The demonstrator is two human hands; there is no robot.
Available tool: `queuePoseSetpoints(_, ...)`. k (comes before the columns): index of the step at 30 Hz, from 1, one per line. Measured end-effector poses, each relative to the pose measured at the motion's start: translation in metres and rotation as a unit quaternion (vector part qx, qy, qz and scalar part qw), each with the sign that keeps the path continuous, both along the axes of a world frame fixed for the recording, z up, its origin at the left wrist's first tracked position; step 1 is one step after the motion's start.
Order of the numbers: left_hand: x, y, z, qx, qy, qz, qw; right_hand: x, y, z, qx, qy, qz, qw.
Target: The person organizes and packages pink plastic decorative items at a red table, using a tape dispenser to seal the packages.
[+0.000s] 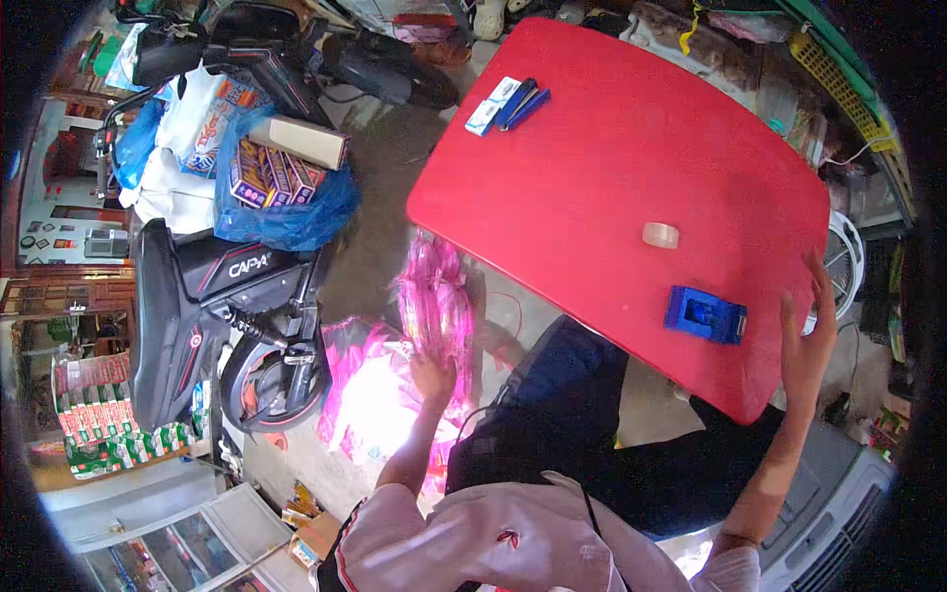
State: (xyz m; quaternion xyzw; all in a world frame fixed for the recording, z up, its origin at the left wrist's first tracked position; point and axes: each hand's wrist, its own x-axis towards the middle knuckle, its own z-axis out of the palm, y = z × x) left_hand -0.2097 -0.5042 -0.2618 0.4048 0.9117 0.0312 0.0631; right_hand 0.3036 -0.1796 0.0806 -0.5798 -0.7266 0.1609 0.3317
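To the left of the table, my left hand (432, 377) is closed on a long bundle in shiny pink plastic wrap (434, 296). The contents of the wrap are too blurred to name. Beside it on the floor lies a larger heap of pink plastic (365, 400), partly washed out by bright light. My right hand (809, 331) has its fingers spread at the right edge of the red table (582, 187) and holds nothing. Close to that hand, a blue tape dispenser (704, 315) sits on the tabletop. Farther in is a roll of clear tape (660, 235).
A blue stapler (524, 105) and a small white-and-blue box (494, 107) lie on the table's far left corner. A black motorbike (212, 296) stands at left, with a blue plastic bag (286, 222) of boxes. A white fan (837, 266) is beyond the table's right edge.
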Motion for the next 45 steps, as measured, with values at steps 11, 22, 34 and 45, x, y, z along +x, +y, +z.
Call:
queuePoseSetpoints(11, -0.054, 0.017, -0.014, -0.091, 0.068, 0.08, 0.99, -0.007, 0.011, -0.008, -0.007, -0.02, 0.025, 0.999)
queuePoseSetpoints(22, -0.092, 0.08, -0.003, -0.108, -0.04, 0.126, 0.985, 0.002, 0.018, -0.009, -0.001, -0.064, 0.017, 0.998)
queuePoseSetpoints(34, -0.036, 0.102, 0.136, 0.309, -0.141, -0.009, 0.94, -0.004, 0.024, -0.011, 0.001, -0.055, 0.019, 0.998)
queuePoseSetpoints(45, -0.038, 0.159, 0.35, 0.405, 0.004, -0.271, 0.874, -0.017, 0.015, -0.003, 0.019, -0.08, 0.047, 0.995)
